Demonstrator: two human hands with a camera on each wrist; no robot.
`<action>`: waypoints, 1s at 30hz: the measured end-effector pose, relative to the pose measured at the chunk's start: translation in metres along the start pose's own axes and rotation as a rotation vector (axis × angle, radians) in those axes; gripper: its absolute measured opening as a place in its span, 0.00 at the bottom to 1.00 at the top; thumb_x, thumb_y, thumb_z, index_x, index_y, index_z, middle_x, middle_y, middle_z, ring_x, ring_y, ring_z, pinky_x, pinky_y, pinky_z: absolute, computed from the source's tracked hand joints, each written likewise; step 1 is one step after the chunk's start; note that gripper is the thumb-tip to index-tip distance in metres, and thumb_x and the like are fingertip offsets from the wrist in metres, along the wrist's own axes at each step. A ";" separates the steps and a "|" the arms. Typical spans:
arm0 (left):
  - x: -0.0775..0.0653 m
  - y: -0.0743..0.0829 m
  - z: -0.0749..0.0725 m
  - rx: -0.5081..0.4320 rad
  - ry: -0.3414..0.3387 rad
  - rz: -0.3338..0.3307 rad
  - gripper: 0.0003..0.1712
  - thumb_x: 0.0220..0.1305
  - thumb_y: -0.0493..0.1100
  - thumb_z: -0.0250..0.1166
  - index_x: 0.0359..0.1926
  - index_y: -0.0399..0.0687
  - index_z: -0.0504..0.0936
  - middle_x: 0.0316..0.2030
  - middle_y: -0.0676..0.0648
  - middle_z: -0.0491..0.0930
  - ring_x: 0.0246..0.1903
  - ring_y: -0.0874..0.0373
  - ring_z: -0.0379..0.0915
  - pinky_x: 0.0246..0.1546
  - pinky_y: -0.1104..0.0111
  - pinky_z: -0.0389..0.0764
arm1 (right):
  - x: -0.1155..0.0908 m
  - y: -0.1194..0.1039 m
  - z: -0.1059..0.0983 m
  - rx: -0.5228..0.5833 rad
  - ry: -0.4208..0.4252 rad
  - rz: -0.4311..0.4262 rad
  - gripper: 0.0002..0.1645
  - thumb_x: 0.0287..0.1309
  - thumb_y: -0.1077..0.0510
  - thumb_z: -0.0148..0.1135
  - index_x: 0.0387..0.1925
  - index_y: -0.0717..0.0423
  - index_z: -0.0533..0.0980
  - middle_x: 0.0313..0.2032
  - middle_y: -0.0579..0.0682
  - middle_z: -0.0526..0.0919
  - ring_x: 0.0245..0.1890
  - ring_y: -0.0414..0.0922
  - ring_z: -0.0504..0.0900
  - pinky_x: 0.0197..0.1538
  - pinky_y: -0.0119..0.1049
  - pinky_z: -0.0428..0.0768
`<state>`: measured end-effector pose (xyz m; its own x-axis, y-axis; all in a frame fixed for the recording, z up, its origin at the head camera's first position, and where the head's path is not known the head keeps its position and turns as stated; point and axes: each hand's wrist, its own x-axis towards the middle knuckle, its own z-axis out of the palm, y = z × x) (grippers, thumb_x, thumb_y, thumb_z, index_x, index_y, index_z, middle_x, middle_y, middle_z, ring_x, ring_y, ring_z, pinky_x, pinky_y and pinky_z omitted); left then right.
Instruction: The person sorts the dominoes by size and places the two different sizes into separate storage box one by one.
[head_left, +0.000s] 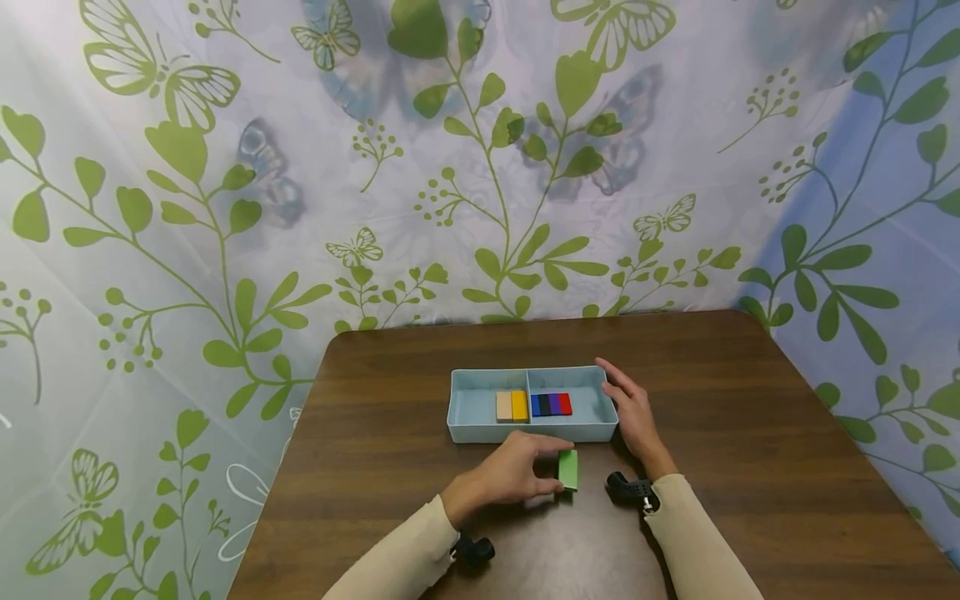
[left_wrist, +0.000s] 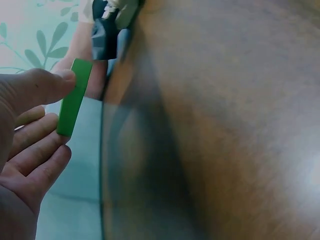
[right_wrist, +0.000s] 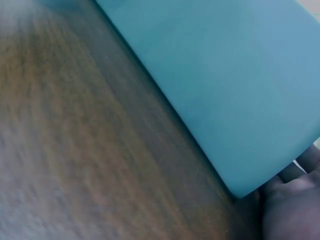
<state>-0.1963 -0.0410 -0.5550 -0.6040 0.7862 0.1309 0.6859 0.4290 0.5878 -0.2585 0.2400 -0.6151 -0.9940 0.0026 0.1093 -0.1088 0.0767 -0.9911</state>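
My left hand (head_left: 517, 471) pinches a bright green, flat rectangular block (head_left: 568, 471) by its ends, thumb at the near end and fingers at the far one. The left wrist view shows the same block (left_wrist: 75, 97) between thumb and fingertips, in front of the box's side. It is held just in front of a pale blue two-compartment box (head_left: 487, 433). At the box's right end is my right hand (head_left: 632, 417), its extended fingers lying along the outside of that end. In the right wrist view the box wall (right_wrist: 215, 85) hides part of those fingers.
A beige block (head_left: 504, 407) and a yellow block (head_left: 520, 406) lie in the left compartment, against the divider. In the right compartment, blue, black, purple and red blocks (head_left: 565, 404) stand in a row. The brown table (head_left: 375, 417) meets a patterned curtain (head_left: 300, 167) behind.
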 end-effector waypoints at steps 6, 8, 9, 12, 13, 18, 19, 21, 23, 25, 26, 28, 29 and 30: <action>-0.001 0.000 -0.016 -0.002 0.009 0.014 0.35 0.67 0.47 0.81 0.73 0.47 0.82 0.67 0.53 0.85 0.63 0.66 0.82 0.67 0.73 0.80 | 0.000 0.001 0.000 -0.004 -0.001 -0.002 0.30 0.88 0.55 0.47 0.83 0.51 0.67 0.87 0.53 0.59 0.88 0.57 0.51 0.86 0.67 0.49; 0.000 -0.001 -0.021 0.010 0.018 0.026 0.35 0.67 0.47 0.81 0.73 0.48 0.82 0.67 0.54 0.85 0.63 0.66 0.82 0.66 0.74 0.80 | 0.000 0.000 0.000 -0.002 -0.003 -0.005 0.30 0.88 0.54 0.47 0.84 0.51 0.66 0.87 0.53 0.58 0.88 0.57 0.51 0.86 0.67 0.49; 0.000 -0.002 -0.023 0.014 0.022 0.032 0.35 0.66 0.47 0.81 0.72 0.49 0.82 0.67 0.54 0.86 0.62 0.66 0.83 0.65 0.75 0.80 | 0.000 0.000 0.000 -0.001 -0.001 -0.007 0.30 0.88 0.54 0.47 0.84 0.52 0.66 0.87 0.54 0.59 0.88 0.58 0.51 0.86 0.67 0.49; 0.000 -0.002 -0.030 0.010 0.032 0.040 0.35 0.66 0.47 0.81 0.72 0.49 0.83 0.66 0.53 0.86 0.58 0.61 0.85 0.61 0.73 0.84 | 0.000 0.000 0.000 0.001 -0.006 -0.013 0.30 0.88 0.54 0.46 0.84 0.52 0.66 0.87 0.55 0.58 0.88 0.58 0.51 0.86 0.67 0.49; 0.000 -0.002 -0.032 0.002 0.033 0.040 0.35 0.66 0.46 0.81 0.72 0.49 0.83 0.66 0.52 0.86 0.56 0.58 0.86 0.60 0.71 0.85 | 0.000 0.000 0.000 0.005 -0.004 -0.013 0.30 0.88 0.54 0.47 0.84 0.52 0.66 0.87 0.54 0.59 0.88 0.58 0.51 0.86 0.67 0.50; -0.002 -0.001 -0.045 -0.027 0.037 0.022 0.36 0.66 0.45 0.81 0.73 0.46 0.82 0.66 0.50 0.87 0.53 0.49 0.86 0.57 0.60 0.88 | 0.000 0.000 0.000 0.001 -0.007 -0.016 0.30 0.88 0.54 0.47 0.84 0.51 0.66 0.87 0.53 0.59 0.88 0.57 0.51 0.86 0.66 0.50; -0.002 -0.001 -0.048 -0.030 0.039 0.018 0.36 0.66 0.45 0.81 0.73 0.45 0.82 0.65 0.49 0.87 0.52 0.48 0.86 0.56 0.59 0.89 | 0.000 0.000 0.000 0.002 -0.003 -0.015 0.30 0.88 0.54 0.47 0.83 0.51 0.67 0.86 0.53 0.60 0.88 0.57 0.51 0.86 0.66 0.50; -0.003 -0.001 -0.053 -0.034 0.044 0.002 0.36 0.66 0.45 0.81 0.73 0.46 0.82 0.64 0.49 0.88 0.52 0.48 0.85 0.57 0.58 0.89 | 0.000 0.001 0.000 0.000 -0.004 -0.013 0.30 0.88 0.54 0.47 0.83 0.51 0.67 0.87 0.53 0.59 0.88 0.57 0.51 0.86 0.66 0.50; -0.005 -0.002 -0.058 -0.048 0.054 -0.015 0.36 0.66 0.44 0.81 0.73 0.47 0.82 0.64 0.48 0.88 0.54 0.47 0.86 0.58 0.56 0.89 | 0.000 0.001 0.000 0.000 -0.005 -0.012 0.30 0.88 0.54 0.47 0.84 0.51 0.66 0.87 0.53 0.59 0.88 0.57 0.51 0.86 0.66 0.50; -0.006 -0.004 -0.064 -0.062 0.071 -0.025 0.36 0.66 0.44 0.81 0.73 0.47 0.82 0.65 0.47 0.87 0.59 0.47 0.86 0.62 0.54 0.87 | 0.000 0.002 0.000 0.003 -0.004 -0.009 0.30 0.88 0.54 0.47 0.83 0.51 0.67 0.87 0.52 0.59 0.88 0.56 0.51 0.86 0.65 0.50; -0.006 -0.005 -0.066 -0.068 0.078 -0.033 0.36 0.66 0.43 0.81 0.73 0.47 0.82 0.65 0.47 0.87 0.62 0.48 0.85 0.64 0.54 0.86 | 0.000 0.002 0.000 0.004 -0.005 -0.010 0.30 0.88 0.54 0.47 0.83 0.52 0.67 0.87 0.52 0.59 0.88 0.57 0.51 0.86 0.66 0.50; -0.007 -0.007 -0.071 -0.078 0.096 -0.038 0.36 0.66 0.42 0.81 0.73 0.46 0.82 0.67 0.46 0.86 0.65 0.47 0.84 0.66 0.53 0.85 | 0.000 0.001 -0.001 0.007 -0.009 -0.011 0.30 0.88 0.54 0.47 0.84 0.52 0.66 0.87 0.53 0.59 0.88 0.57 0.51 0.86 0.66 0.50; -0.008 -0.008 -0.074 -0.080 0.106 -0.039 0.36 0.66 0.42 0.81 0.73 0.45 0.82 0.67 0.46 0.86 0.66 0.47 0.84 0.67 0.52 0.84 | -0.001 0.001 -0.001 0.008 -0.012 -0.012 0.30 0.88 0.54 0.47 0.84 0.53 0.66 0.87 0.53 0.59 0.88 0.57 0.51 0.86 0.66 0.49; -0.008 -0.009 -0.076 -0.072 0.116 -0.042 0.36 0.66 0.42 0.81 0.73 0.46 0.82 0.66 0.46 0.86 0.65 0.47 0.84 0.67 0.53 0.84 | -0.001 0.001 -0.001 0.010 -0.014 -0.014 0.30 0.88 0.54 0.47 0.84 0.53 0.66 0.87 0.53 0.59 0.88 0.57 0.51 0.86 0.66 0.49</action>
<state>-0.2282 -0.0853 -0.5007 -0.6772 0.7099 0.1935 0.6307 0.4245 0.6496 -0.2581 0.2407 -0.6157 -0.9925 -0.0121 0.1218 -0.1223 0.0666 -0.9903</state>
